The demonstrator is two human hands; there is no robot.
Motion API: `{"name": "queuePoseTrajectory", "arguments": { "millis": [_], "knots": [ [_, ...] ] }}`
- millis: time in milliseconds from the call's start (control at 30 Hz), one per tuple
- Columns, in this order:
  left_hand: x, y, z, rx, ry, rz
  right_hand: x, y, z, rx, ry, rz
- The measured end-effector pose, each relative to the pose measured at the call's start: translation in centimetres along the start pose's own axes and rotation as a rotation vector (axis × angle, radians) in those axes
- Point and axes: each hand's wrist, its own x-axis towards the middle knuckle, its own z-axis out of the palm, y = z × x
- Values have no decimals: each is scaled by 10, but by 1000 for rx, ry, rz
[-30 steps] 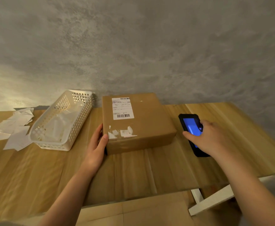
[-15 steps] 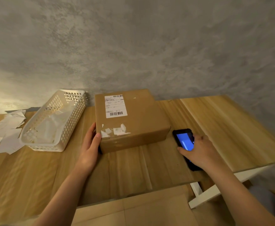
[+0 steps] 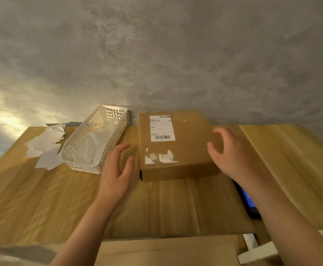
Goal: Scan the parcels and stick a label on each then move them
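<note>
A brown cardboard parcel (image 3: 187,150) lies flat on the wooden table (image 3: 41,198), with a white barcode label (image 3: 162,128) on its top and torn label scraps near its front edge. My left hand (image 3: 116,173) is open just left of the parcel, a small gap from its side. My right hand (image 3: 231,156) is open at the parcel's right edge, fingers loosely bent over the top corner. The black scanner with a blue screen (image 3: 249,202) lies on the table under my right forearm, mostly hidden.
A white perforated plastic basket (image 3: 97,143) holding paper stands left of the parcel. Loose white paper sheets (image 3: 45,146) lie further left. A grey wall rises right behind the table. A white table leg (image 3: 252,246) shows at bottom right above the wooden floor.
My right hand put the scanner down on the table and moved up to the parcel's right edge. My left hand came off the parcel's left side. The view shifted to the left.
</note>
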Motion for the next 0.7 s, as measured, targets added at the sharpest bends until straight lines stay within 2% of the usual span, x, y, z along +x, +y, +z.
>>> {"name": "queuePoseTrajectory", "arguments": {
  "millis": [67, 200, 367, 433, 533, 700],
  "knots": [
    [7, 1, -21, 53, 43, 27, 12, -31, 11, 5, -56, -139],
    [20, -13, -66, 181, 162, -34, 33, -89, 40, 45, -166, -379],
    [29, -57, -119, 278, 324, -118, 42, -140, 78, 83, -285, -532],
    [30, -80, -135, 384, 299, -222, 43, -151, 93, 83, -306, -553],
    [30, -111, -150, 559, 158, -404, 44, -158, 111, 62, -350, -572],
    [28, -129, -157, 692, 39, -492, 44, -155, 129, -19, -336, -610]
  ]
}}
